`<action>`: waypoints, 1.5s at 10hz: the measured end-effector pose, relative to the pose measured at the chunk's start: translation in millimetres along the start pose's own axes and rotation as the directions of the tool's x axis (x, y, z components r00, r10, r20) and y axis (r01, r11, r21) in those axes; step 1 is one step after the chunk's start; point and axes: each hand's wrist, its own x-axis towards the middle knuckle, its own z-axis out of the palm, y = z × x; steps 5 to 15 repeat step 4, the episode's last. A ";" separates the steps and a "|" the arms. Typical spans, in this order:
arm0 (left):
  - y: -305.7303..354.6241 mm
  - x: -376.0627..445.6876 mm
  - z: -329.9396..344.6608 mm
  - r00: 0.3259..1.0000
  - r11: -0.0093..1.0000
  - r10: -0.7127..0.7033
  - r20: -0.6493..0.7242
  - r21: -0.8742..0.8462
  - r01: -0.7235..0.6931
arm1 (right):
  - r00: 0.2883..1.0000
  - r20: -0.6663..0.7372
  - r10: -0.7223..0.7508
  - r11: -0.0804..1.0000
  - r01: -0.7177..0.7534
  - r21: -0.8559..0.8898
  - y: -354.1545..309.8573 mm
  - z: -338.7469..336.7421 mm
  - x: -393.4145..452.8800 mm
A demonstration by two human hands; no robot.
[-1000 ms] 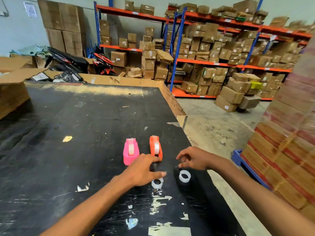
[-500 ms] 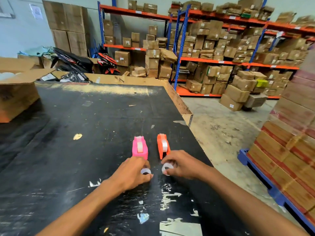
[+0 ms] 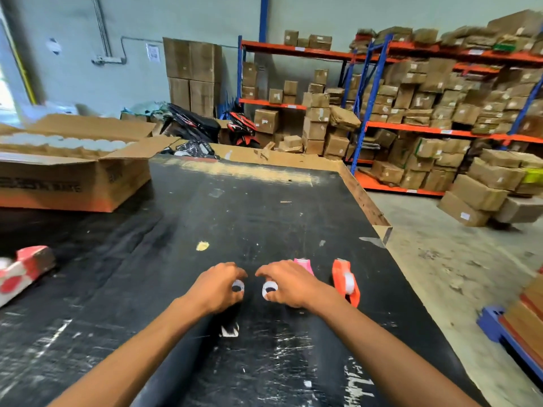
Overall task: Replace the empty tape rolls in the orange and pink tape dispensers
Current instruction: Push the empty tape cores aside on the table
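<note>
On the black table point(image 3: 235, 207) my left hand point(image 3: 216, 284) grips a small white tape roll point(image 3: 238, 287). Beside it my right hand point(image 3: 289, 283) grips a second white tape roll point(image 3: 269, 288). Both rolls are held close together, just above the table surface. The pink tape dispenser point(image 3: 305, 264) stands right behind my right hand, which hides most of it. To the right of that hand stands the orange tape dispenser point(image 3: 346, 282), upright, with a whitish roll inside it.
An open cardboard box point(image 3: 73, 177) holding several white rolls sits at the table's far left. A red-and-white object point(image 3: 23, 267) lies at the left edge. The table's right edge drops to a concrete floor point(image 3: 440, 259). Shelves of cartons point(image 3: 426, 113) fill the background; a blue pallet point(image 3: 496, 324) stands at right.
Both hands closed on the two loose rolls and carried them left, away from the front of the dispensers. The view has turned left, bringing the open box into sight.
</note>
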 end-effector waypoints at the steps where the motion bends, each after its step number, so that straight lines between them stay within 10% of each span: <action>1: 4.9 7.4 5.9 0.998 1.000 0.023 0.053 0.013 -0.023 | 0.999 0.028 0.030 0.998 -0.029 -0.048 0.2 6.0 5.4; 15: 7.6 8.2 -1.3 0.992 0.998 0.038 0.118 0.045 -0.044 | 1.000 0.009 0.007 0.999 -0.007 -0.036 4.7 3.6 -0.5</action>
